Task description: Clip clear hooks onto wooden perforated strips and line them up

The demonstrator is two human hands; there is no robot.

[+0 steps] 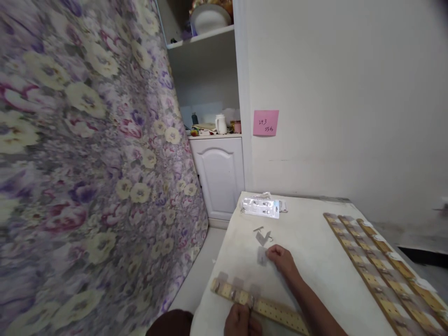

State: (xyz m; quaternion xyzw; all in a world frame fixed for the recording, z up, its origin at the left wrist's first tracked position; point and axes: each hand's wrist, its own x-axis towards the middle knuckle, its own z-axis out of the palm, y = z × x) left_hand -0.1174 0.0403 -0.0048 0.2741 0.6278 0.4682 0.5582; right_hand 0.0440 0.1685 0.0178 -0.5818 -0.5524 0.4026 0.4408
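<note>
A long yellow perforated strip (269, 309) with small clear packets fixed along it lies across the near edge of the white table (315, 242). My left hand (240, 321) is at the bottom of the view, its fingers closed on this strip beside a small metal piece (250, 301). My right hand (283, 259) reaches further onto the table with curled fingers, pinching the edge of a small clear packet (262, 255). Just beyond it lie a few more small clear and metal bits (263, 236).
A clear plastic pack (261, 207) lies at the table's far edge. Several more yellow strips (378, 266) run along the right side. A flowered cloth (87, 163) hangs at left. Behind are a white cabinet (219, 177), a shelf with a white jug (220, 123), and a pink note (266, 122).
</note>
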